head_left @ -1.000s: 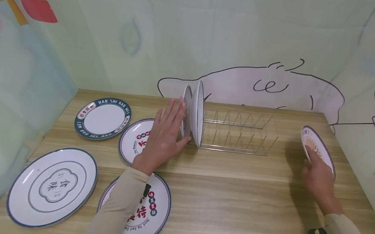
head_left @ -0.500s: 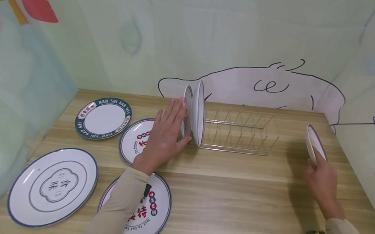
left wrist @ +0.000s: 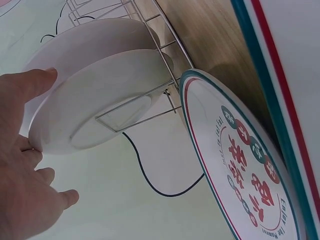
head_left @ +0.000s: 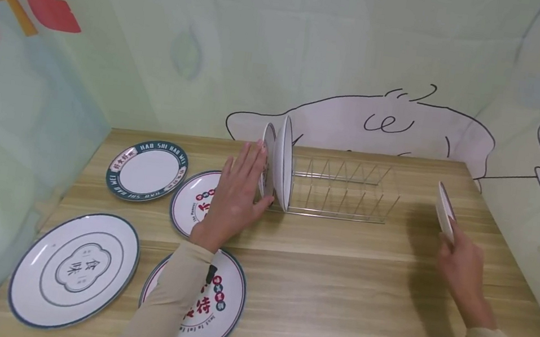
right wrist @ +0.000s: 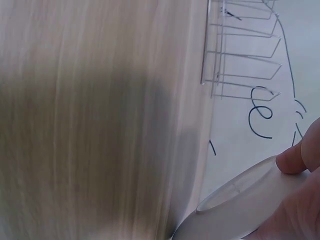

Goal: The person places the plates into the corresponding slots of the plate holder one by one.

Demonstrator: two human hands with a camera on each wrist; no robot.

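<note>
My right hand (head_left: 462,268) pinches a small plate (head_left: 445,211) by its near edge, over the right side of the table. The plate is tilted up nearly edge-on, and its pale underside (right wrist: 245,200) shows in the right wrist view. To the left, my left hand (head_left: 235,198) lies with extended fingers against a small plate (head_left: 267,159) standing at the left end of a wire dish rack (head_left: 335,218). A larger white plate (head_left: 283,164) stands just right of it in the rack. In the left wrist view, the thumb (left wrist: 37,82) overlaps both plates near their rims.
Flat on the wooden table (head_left: 333,313) lie a green-rimmed plate (head_left: 147,169), a large oval-looking plate (head_left: 74,271) and two plates with red print, one small (head_left: 188,209) and one larger (head_left: 213,326), both partly under the left arm. A printed curtain (head_left: 265,48) hangs behind.
My right hand has turned its plate from showing its printed face to nearly edge-on, with a slight shift of the hand. The left hand and the racked plates have stayed put.
</note>
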